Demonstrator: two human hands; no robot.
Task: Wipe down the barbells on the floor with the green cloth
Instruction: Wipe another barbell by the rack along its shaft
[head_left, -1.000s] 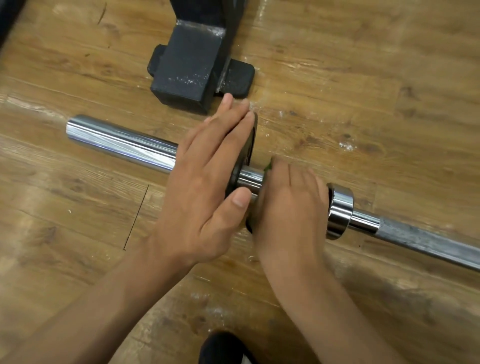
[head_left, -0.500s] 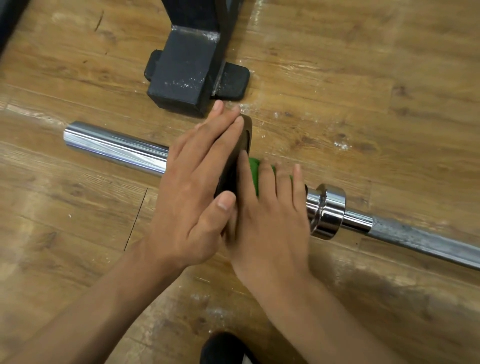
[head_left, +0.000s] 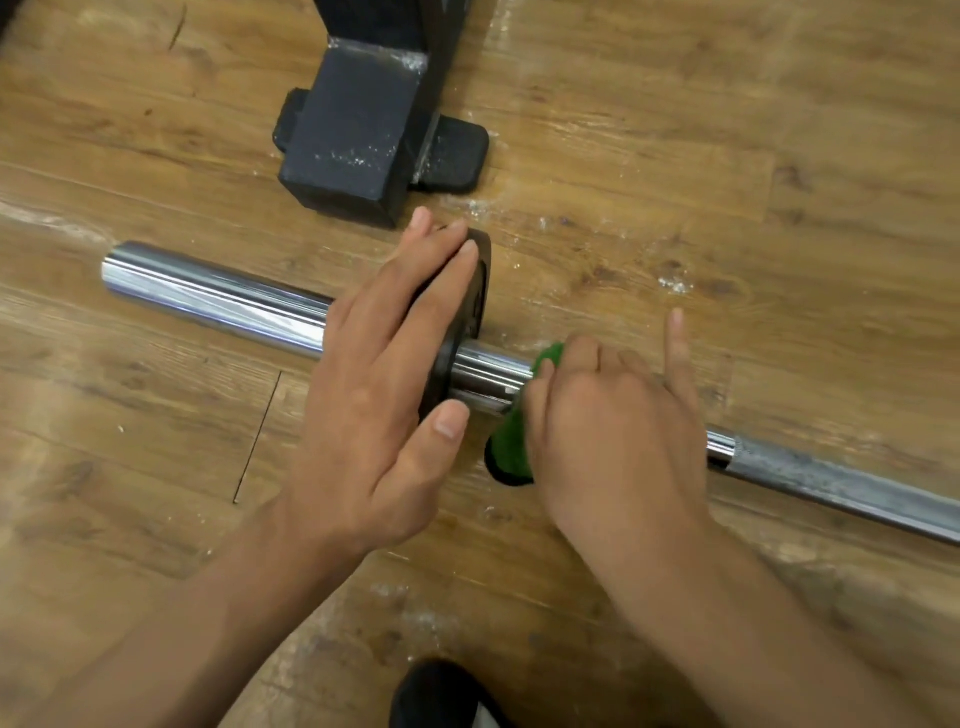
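A chrome barbell (head_left: 218, 299) lies across the wooden floor from left to lower right. A small black weight plate (head_left: 470, 306) stands on its sleeve. My left hand (head_left: 384, 379) lies flat against the plate's left face, fingers straight, thumb under its edge. My right hand (head_left: 613, 431) grips the green cloth (head_left: 511, 447) wrapped round the sleeve just right of the plate, with one finger sticking out straight. The sleeve's collar is hidden under that hand. The knurled shaft (head_left: 831, 483) runs on to the right.
The black steel foot of a rack (head_left: 353, 140) with a rubber pad (head_left: 452, 153) stands on the floor just behind the plate. A dark shoe tip (head_left: 436, 691) shows at the bottom edge. Worn wood flooring surrounds the bar.
My right hand has slid the green cloth to the right along the sleeve, away from the plate, baring a stretch of chrome. My left hand stays flat on the plate.
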